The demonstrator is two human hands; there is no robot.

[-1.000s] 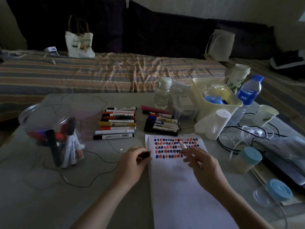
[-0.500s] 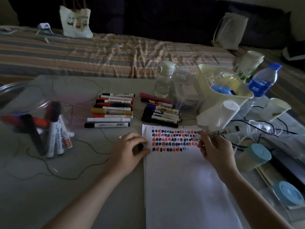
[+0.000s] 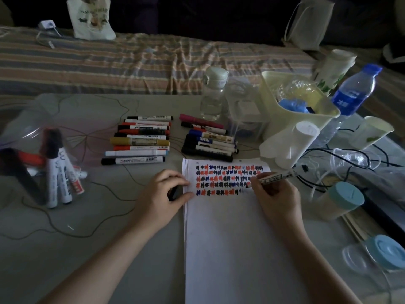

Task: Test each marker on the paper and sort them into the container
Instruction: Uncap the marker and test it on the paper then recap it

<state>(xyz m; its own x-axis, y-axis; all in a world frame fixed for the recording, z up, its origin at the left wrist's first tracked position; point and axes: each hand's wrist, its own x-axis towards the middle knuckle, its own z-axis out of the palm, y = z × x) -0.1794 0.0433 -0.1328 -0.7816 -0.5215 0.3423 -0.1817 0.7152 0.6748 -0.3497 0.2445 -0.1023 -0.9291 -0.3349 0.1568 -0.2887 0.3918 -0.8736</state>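
Behind paper, 2 marker rows, clear container far left w/ markers.

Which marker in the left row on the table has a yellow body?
The yellow marker, fifth from the far end of the left row; its neighbours there have white or dark bodies.

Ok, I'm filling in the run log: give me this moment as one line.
stage: testing marker | right hand: grips marker, tip on paper | left hand: holds black cap at paper's edge
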